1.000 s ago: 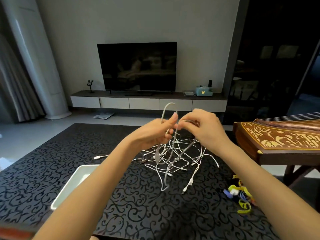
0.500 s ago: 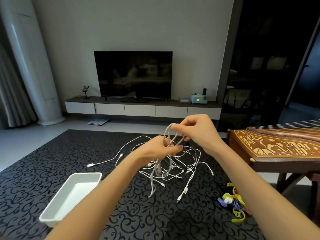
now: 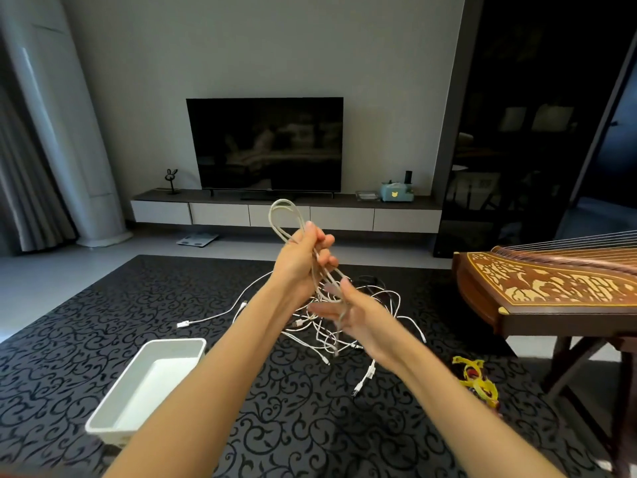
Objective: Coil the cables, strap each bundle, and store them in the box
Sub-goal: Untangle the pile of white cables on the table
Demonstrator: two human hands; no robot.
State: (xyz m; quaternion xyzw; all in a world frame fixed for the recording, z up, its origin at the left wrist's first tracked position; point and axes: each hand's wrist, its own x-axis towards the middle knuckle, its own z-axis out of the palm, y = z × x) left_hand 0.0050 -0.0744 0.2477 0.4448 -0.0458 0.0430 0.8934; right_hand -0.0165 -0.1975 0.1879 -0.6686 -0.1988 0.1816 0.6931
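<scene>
My left hand is raised over the table and grips a grey-white cable folded into long loops that stick up above its fingers. Lower strands of that cable run down past my right hand, which is blurred; its fingers look spread at the hanging strands. Beneath both hands lies a tangle of white cables on the black patterned table, with a plug end trailing left. A white box stands empty at the near left. Coloured straps, mostly yellow, lie at the right.
A wooden zither on a stand juts in at the right, close to the straps. Beyond the table are a TV, a low cabinet, a floor scale and a white column.
My left hand has risen with the looped cable and now holds the loops alone. My right hand let go of the top and dropped below to the hanging strands. The view tilted down.
</scene>
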